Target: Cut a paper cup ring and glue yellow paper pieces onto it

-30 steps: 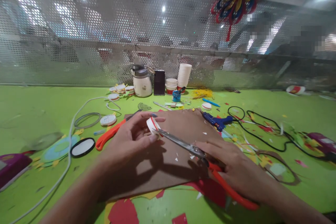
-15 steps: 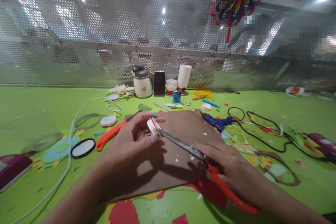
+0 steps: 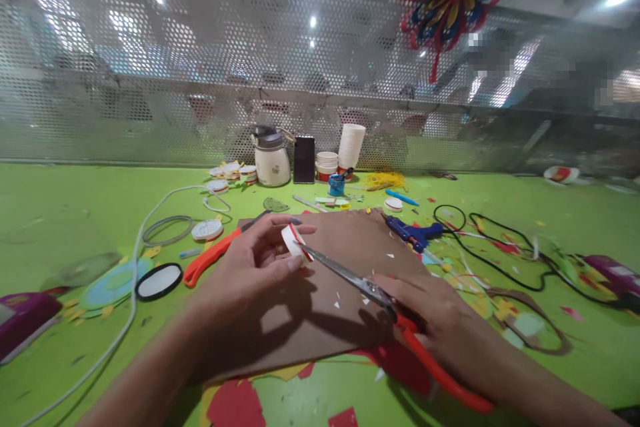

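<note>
My left hand (image 3: 260,257) pinches a short white paper cup piece (image 3: 291,240) with a red edge between thumb and fingers, tilted above a brown cardboard sheet (image 3: 345,247). Orange-handled scissors (image 3: 345,273) are in my right hand (image 3: 435,313), whose fingers wrap round the handles. The blade tips reach the rim of the cup piece, near my left thumb. How far the blades are apart is hard to see. Small white paper scraps (image 3: 337,305) lie on the cardboard below.
An orange-handled cutter (image 3: 210,259) lies left of the cardboard, a blue glue gun (image 3: 413,232) at its right corner. Black cable (image 3: 505,273) and paper scraps spread rightward; a white cable (image 3: 134,280) runs along the left. A bottle (image 3: 271,160), phone (image 3: 304,160) and stacked cups (image 3: 351,147) stand behind.
The cup piece has turned and shifted slightly in my left hand, showing more of its red edge by the blade tips. Both hands stay nearly in place.
</note>
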Motion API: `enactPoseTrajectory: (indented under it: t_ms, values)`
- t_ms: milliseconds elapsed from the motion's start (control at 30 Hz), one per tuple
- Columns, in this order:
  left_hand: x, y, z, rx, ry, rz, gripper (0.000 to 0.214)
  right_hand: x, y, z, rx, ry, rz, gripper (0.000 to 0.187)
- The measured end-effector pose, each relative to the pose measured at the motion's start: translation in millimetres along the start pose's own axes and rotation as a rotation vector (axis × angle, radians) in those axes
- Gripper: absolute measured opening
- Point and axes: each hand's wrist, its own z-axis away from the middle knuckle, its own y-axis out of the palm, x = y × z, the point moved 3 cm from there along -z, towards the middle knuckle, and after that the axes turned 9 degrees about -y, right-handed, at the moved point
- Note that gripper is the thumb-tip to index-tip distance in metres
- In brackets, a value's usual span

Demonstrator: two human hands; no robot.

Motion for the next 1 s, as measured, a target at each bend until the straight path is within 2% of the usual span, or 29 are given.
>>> enactPoseTrajectory:
  t_ms: [233,633,1000]
  values:
    - [5.5,-4.4,-1.9,0.013,0.016,0.02,0.035,4.9,-0.6,-0.1,-0.008,-0.021,0.038,0.045]
    - [3.5,-2.0,-1.8,0.009,-0.008,0.074,0.033,-2.8,0.9,-1.9,0.022,0.02,-0.011,0.044]
    - [5.9,-3.1,-3.3,0.01,-0.01,0.033,0.033,-3.5,1.6,-1.0,0.031,0.026,-0.01,0.043]
